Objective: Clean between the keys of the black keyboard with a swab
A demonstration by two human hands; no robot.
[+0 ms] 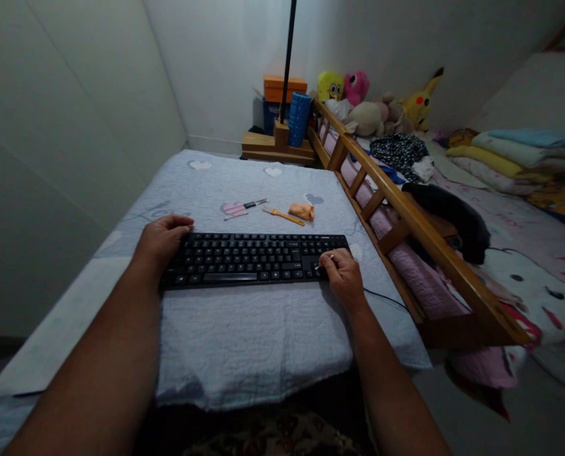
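A black keyboard (245, 259) lies flat across the cloth-covered table (244, 342). My left hand (163, 239) grips its left end near the far corner. Over the arrow keys and number pad, my right hand (343, 273) pinches a thin cotton swab (317, 267), whose white tip points down at the keys. Beyond the keyboard lie another cotton swab (235, 216), a small tool with a black grip and metal prongs (256, 203), a yellow-handled brush (287, 216) and a crumpled orange-brown cloth or pouch (301, 211).
A wooden bed rail (387, 196) runs along the table's right side, with bedding and plush toys (418, 107) behind it. The keyboard's cable (387, 296) trails right. At the far end stand a blue foam roller (299, 119), an orange box (285, 87) and a black pole (288, 60).
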